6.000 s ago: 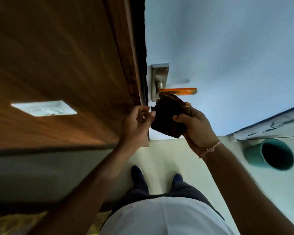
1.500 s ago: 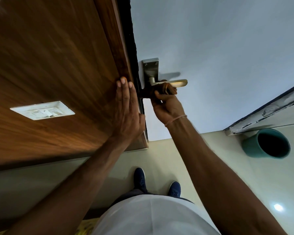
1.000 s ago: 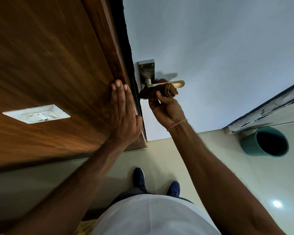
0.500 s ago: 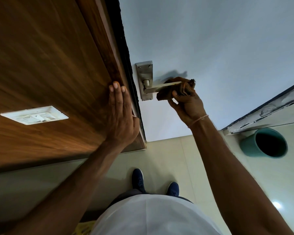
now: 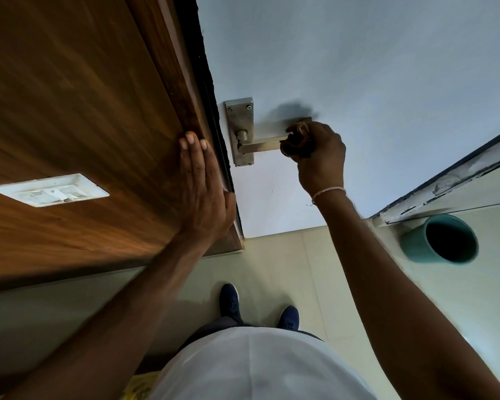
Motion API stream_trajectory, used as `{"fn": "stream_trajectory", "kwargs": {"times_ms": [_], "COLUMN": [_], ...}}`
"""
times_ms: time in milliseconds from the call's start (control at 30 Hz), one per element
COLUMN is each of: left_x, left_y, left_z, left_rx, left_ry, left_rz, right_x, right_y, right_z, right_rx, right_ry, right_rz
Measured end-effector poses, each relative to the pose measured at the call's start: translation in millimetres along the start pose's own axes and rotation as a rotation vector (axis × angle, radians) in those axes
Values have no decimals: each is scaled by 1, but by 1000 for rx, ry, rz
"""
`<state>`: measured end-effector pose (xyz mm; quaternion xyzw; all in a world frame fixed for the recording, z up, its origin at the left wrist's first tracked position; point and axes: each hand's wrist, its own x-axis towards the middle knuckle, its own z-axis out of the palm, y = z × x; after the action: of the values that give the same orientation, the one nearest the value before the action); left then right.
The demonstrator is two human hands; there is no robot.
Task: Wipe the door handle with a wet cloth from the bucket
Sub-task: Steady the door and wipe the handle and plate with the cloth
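A metal lever door handle [image 5: 261, 145] juts right from its steel backplate [image 5: 241, 122] on the pale blue door [image 5: 358, 67]. My right hand [image 5: 319, 158] is wrapped around the handle's outer end, shut on a dark brown cloth [image 5: 296, 140] bunched against the lever. The lever's tip is hidden under cloth and fingers. My left hand [image 5: 204, 192] lies flat with fingers together on the brown wooden frame [image 5: 168, 82], left of the door's edge, holding nothing. A teal bucket [image 5: 440, 239] stands on the floor at the right.
A white switch plate [image 5: 49, 189] is set in the wooden panel at left. My two dark blue shoes [image 5: 230, 303] stand on pale floor tiles below the door. A worn white threshold strip [image 5: 450, 183] runs behind the bucket.
My right hand has slid the cloth along the lever from near the backplate out to its far end. My left hand has stayed pressed on the wooden frame.
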<state>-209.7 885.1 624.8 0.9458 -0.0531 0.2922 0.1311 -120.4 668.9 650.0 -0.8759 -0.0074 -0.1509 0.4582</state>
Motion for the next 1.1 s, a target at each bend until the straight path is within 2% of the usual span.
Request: {"fn": "stream_trajectory", "kwargs": {"times_ms": [67, 200, 300, 467, 700, 900, 1100], "left_x": [0, 0, 0, -1, 25, 30, 27], "left_y": [1, 3, 2, 1, -14, -27, -43], "left_z": [1, 0, -2, -5, -19, -15, -5], "left_rx": [-2, -20, -12, 37, 34, 165, 321], "left_ry": [-3, 1, -3, 34, 227, 270, 302], "left_rz": [-4, -10, -17, -8, -66, -34, 34], "right_x": [-2, -8, -10, -14, -18, -3, -17], "right_y": [-1, -16, -23, -30, -50, -20, -48], "right_z": [1, 1, 9, 13, 30, -15, 35], "right_rx": [-169, -361, -469, -483, -528, -665, -599], "right_ry": [10, 57, 28, 11, -70, -41, -11], "right_rz": [-86, -236, -296, -401, -581, -483, -588]}}
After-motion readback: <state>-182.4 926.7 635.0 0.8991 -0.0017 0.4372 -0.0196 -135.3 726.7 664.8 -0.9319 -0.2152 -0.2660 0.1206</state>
